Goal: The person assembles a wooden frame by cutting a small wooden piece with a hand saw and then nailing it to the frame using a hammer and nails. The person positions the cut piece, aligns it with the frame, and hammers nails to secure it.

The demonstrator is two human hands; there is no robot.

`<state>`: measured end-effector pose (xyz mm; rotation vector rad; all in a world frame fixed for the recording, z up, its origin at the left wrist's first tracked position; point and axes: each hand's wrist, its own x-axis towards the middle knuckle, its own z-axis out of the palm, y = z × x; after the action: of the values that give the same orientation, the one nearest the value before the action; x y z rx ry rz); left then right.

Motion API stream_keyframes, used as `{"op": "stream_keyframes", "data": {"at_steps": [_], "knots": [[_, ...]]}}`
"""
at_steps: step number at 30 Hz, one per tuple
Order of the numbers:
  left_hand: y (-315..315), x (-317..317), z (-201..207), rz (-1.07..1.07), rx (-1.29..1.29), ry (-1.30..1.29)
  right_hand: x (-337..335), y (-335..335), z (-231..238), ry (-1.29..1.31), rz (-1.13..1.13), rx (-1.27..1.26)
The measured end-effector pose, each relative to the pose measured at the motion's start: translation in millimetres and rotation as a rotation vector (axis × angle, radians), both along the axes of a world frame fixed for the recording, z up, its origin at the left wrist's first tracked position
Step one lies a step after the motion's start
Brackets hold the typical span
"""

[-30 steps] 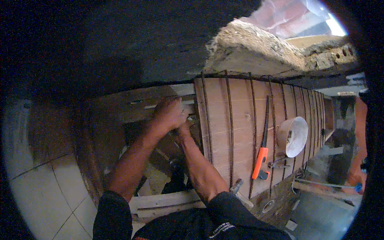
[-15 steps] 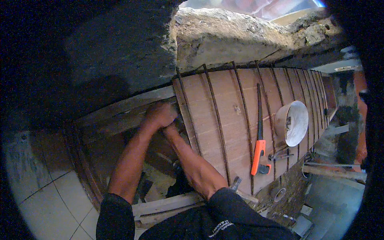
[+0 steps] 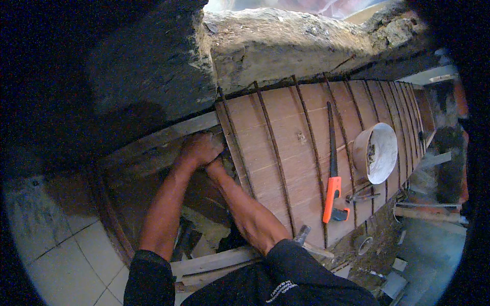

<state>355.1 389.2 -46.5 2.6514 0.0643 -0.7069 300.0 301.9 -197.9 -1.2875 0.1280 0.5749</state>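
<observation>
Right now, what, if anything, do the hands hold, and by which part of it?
Cannot be told: the hands overlap beside the wooden panel, hiding any grip.

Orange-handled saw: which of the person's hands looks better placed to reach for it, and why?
Probably the right hand: its forearm lies between the left arm and the orange-handled saw, so the left hand would likely have to cross over it.

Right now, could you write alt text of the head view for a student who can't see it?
A person's left hand largely hides the right hand, left of a wooden panel crossed by dark rods; any grip is hidden. An orange-handled saw and a pale bowl sit on the panel.
</observation>
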Motion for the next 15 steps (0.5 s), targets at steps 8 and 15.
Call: {"op": "stream_keyframes", "data": {"at_steps": [8, 15], "knots": [[0, -5, -5, 0.018, 0.062, -0.044, 1, 6, -30, -0.030, -0.007, -0.002], [-8, 1, -16, -0.003, -0.133, -0.097, -15, 7, -54, -0.029, -0.119, 0.126]]}}
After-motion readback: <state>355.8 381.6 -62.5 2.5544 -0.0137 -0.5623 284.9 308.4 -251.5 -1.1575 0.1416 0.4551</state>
